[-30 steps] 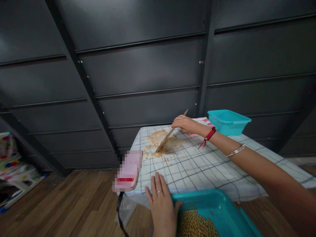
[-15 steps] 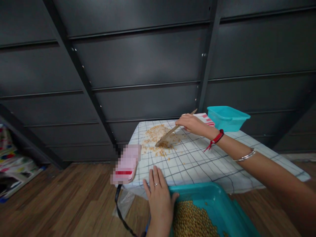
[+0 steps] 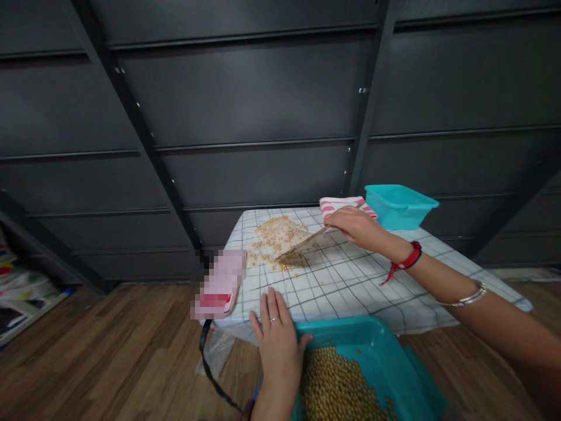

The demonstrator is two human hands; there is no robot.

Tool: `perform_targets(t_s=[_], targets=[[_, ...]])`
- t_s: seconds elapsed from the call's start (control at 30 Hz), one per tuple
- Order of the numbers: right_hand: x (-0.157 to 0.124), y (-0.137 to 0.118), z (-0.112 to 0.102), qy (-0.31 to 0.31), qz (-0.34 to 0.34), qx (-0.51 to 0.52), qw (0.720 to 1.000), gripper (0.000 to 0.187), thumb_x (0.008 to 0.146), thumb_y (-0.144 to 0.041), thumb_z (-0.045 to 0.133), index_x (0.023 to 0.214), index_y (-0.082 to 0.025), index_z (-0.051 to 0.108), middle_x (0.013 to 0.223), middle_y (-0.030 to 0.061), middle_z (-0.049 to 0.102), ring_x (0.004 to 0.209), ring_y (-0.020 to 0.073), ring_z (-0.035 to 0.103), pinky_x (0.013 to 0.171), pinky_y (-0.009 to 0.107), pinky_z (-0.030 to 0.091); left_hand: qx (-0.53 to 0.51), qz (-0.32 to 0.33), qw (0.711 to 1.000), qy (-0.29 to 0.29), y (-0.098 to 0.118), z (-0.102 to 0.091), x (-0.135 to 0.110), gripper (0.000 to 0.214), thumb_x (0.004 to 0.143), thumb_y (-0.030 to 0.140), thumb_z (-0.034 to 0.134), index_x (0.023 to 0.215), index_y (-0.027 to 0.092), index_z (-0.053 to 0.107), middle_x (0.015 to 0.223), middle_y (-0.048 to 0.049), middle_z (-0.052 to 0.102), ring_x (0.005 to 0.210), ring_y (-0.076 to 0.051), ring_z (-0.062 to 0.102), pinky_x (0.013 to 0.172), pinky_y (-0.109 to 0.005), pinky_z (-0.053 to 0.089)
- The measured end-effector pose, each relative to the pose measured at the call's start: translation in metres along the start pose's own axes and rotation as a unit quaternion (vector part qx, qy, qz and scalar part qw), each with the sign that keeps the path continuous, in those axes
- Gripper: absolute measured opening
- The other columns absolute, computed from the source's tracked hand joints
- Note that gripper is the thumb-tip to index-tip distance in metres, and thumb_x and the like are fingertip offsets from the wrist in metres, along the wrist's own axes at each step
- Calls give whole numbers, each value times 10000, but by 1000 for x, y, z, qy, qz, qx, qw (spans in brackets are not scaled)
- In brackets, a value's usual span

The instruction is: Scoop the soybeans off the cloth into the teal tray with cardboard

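Observation:
My right hand (image 3: 357,227) is closed around the handle of a long, flat wooden spatula (image 3: 303,242). The spatula slants down to the left, its far end in a spread pile of yellow beans and white, rice-like grains (image 3: 276,231) on a checked cloth (image 3: 346,292). My left hand (image 3: 279,339) lies flat at the table's near edge with its fingers stretched out. Its thumb reaches over the left rim of a teal basin (image 3: 355,321), in which many yellowish-brown beans (image 3: 337,380) are heaped.
A smaller teal tub (image 3: 401,207) stands at the back right beside a folded pink-and-white cloth (image 3: 335,204). At the table's left edge lies a blurred pink phone-like object (image 3: 220,283), with a black strap (image 3: 205,356) hanging below. A dark panelled wall (image 3: 258,117) rises behind.
My right hand has shifted right, and the spatula now lies at a flatter angle, uncovering more of the folded cloth. My left hand keeps its place as the view shifts slightly.

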State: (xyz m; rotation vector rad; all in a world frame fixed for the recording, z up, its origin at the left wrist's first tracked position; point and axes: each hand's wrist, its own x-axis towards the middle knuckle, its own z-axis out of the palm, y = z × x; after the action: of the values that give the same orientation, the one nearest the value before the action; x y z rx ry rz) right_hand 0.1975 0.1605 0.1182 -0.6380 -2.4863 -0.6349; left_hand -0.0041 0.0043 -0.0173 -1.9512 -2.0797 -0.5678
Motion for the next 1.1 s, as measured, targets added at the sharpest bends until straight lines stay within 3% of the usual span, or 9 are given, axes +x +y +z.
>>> perform_targets(t_s=[0.23, 0.57, 0.77, 1.1], targets=[[-6, -11, 11, 10, 15, -3, 1000, 361, 700, 10, 410, 969, -172, 570, 893, 42, 648, 852, 153, 570, 784, 300, 428, 0, 3, 1000, 14, -1, 5, -2, 748, 608, 326, 665, 1257, 51, 414, 1357, -196, 413, 1259, -342, 342, 1005, -577, 295], [-10, -12, 7, 41, 52, -34, 997, 363, 694, 13, 401, 967, -153, 574, 877, 54, 650, 847, 161, 575, 756, 295, 442, -8, -3, 1000, -14, 0, -3, 1, 739, 613, 296, 663, 1258, 41, 408, 1349, -204, 420, 1246, -354, 358, 995, -591, 303], [-7, -17, 16, 7, 54, -45, 998, 384, 677, 25, 407, 958, -168, 585, 840, 45, 650, 813, 161, 577, 747, 301, 438, 10, 5, 1000, 2, 0, 1, 0, 724, 619, 296, 655, 1254, 47, 415, 1342, -198, 433, 1244, -354, 360, 985, -590, 316], [-31, -24, -3, 12, 33, -32, 999, 396, 670, 20, 391, 967, -171, 571, 840, 41, 644, 818, 163, 577, 726, 299, 455, -2, 8, 1000, 7, -1, 2, -1, 722, 631, 311, 644, 1256, 39, 408, 1336, -204, 439, 1235, -356, 368, 980, -588, 320]])
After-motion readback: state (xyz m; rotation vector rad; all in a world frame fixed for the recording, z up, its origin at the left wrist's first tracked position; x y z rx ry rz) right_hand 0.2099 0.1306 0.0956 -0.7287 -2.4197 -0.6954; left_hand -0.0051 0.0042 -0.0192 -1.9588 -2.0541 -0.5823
